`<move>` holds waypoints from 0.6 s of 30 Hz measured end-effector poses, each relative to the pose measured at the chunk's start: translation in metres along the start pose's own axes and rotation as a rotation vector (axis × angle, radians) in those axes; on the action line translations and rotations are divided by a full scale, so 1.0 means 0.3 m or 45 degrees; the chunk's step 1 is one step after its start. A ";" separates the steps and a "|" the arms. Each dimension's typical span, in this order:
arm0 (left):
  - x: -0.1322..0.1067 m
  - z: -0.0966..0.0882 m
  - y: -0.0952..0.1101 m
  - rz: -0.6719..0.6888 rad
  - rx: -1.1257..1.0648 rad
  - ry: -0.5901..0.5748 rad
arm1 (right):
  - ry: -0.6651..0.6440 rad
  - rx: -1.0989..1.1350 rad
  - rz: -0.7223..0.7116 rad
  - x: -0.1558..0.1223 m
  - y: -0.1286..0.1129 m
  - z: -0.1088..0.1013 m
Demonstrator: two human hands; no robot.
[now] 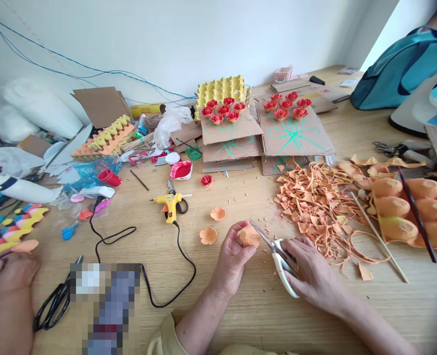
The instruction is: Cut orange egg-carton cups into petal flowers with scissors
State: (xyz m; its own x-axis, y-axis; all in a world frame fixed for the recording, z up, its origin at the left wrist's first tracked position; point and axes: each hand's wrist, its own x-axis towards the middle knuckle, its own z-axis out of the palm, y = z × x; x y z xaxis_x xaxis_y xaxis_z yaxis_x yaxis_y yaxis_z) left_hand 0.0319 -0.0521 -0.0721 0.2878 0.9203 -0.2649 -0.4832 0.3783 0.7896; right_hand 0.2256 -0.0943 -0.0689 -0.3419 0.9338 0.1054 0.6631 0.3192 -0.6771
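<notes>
Between the fingers and thumb of my left hand [230, 264] is an orange egg-carton cup [249, 237]. My right hand [312, 268] grips white-handled scissors [285, 268], their blades touching or very close to the cup's upper right edge. Whether the blades are parted is hard to make out. Two orange flower-shaped cut-outs, one a cup [218, 213] and the other a flatter blossom [208, 235], lie on the table left of my hands. Behind them sits a small red paper rose [206, 180].
A yellow glue gun [169, 204] with a black cord lies to the left. Orange scraps [310, 202] are heaped at right beside an orange egg carton [399, 207]. Red roses stand on cardboard [297, 133] at the back. Another person's hand [13, 273] rests at far left.
</notes>
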 end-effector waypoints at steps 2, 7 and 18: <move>0.002 -0.001 0.007 0.021 -0.023 0.005 | -0.027 -0.070 -0.030 0.001 -0.001 -0.001; 0.002 -0.004 0.017 0.045 -0.006 0.025 | -0.004 -0.155 -0.066 0.003 -0.009 -0.006; 0.001 -0.015 0.004 0.122 0.038 -0.077 | -0.020 -0.149 -0.070 -0.001 -0.011 -0.001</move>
State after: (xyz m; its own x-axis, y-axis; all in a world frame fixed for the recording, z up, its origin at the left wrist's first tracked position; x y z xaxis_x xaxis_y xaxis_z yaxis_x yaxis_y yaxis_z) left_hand 0.0278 -0.0510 -0.0737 0.2917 0.9440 -0.1543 -0.4862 0.2852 0.8260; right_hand 0.2238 -0.0955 -0.0664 -0.3899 0.9119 0.1280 0.7159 0.3876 -0.5808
